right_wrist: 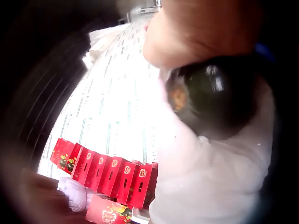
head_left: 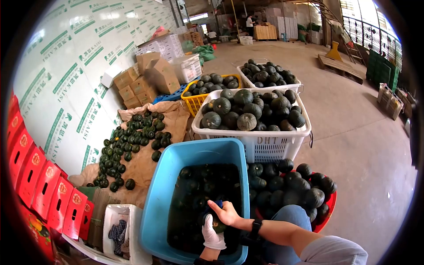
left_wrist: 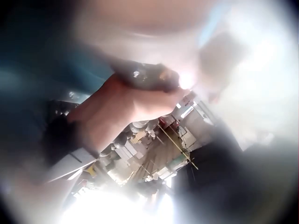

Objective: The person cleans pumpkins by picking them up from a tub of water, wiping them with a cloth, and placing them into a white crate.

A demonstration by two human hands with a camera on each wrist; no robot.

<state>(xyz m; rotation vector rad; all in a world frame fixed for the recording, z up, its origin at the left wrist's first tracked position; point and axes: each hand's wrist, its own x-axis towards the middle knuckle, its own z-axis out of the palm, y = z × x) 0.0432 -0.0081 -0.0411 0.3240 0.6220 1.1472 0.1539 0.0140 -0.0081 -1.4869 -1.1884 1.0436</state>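
Note:
Over the dark water of a blue tub, my left hand, in a white glove, grips a small dark green pumpkin from below. My bare right hand lies across its top, fingers bent over a small blue thing pressed to the rind; its kind is mostly hidden. In the right wrist view the pumpkin looks wet and shiny, with an orange-brown patch at one end. The left wrist view is blurred, with the right hand against the pumpkin. Several dark pumpkins sit in the water.
A red basin of pumpkins stands right of the tub. Behind are a white crate and a yellow crate, both full. Small pumpkins lie on brown cloth at left. A foam box and red cartons stand nearby.

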